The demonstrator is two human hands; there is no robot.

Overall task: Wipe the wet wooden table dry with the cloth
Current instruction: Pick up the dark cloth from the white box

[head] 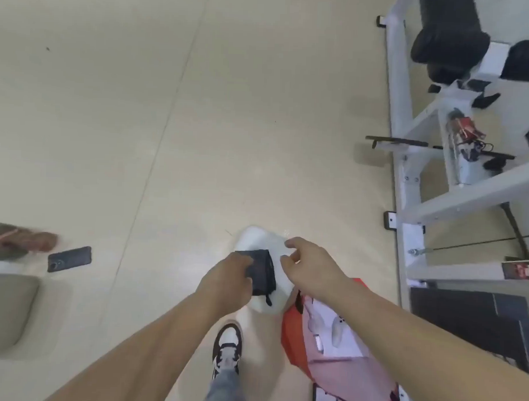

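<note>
White cloth (260,242) held over the pale floor (110,105), near centre: left hand (227,278) closed in a grip on a dark folded pouch (262,272) against it, right hand (307,266) pinching the cloth's right edge.

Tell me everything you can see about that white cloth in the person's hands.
The white cloth looks soft and thin, loosely bunched, held above a pale floor in front of the person. The right hand pinches its upper right edge between fingertips. The left hand holds a small dark pouch that covers the cloth's middle, a short strap dangling from it. The cloth's lower edge hangs beside an orange bag. Whether it is damp cannot be told.
</note>
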